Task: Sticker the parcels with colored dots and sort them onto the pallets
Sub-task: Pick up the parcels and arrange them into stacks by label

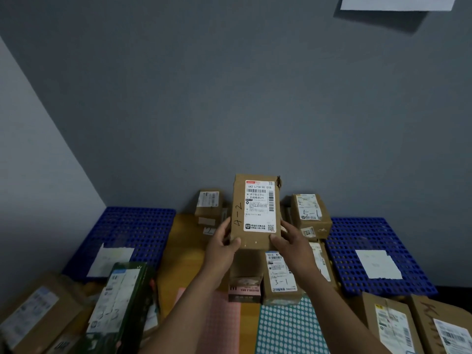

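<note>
I hold a brown cardboard parcel (pixel 238 200) upright in front of me, above the table's middle. It bears a white shipping label and the handwritten mark "4-2". My left hand (pixel 222 245) grips its lower left corner, and my right hand (pixel 291 241) grips its lower right corner. Two sticker sheets lie at the near table edge: a pink one (pixel 219 325) and a teal one (pixel 288 328) with white dots. A blue pallet (pixel 132 226) sits on the left and another blue pallet (pixel 370 236) on the right; each carries a white paper.
More parcels crowd the wooden table (pixel 184 241): one marked "5-1" (pixel 309 213) at the back, one marked "3-1" (pixel 279 274) under my hands, a dark green box (pixel 122 302) at near left, brown boxes (pixel 393 325) at near right. A grey wall stands behind.
</note>
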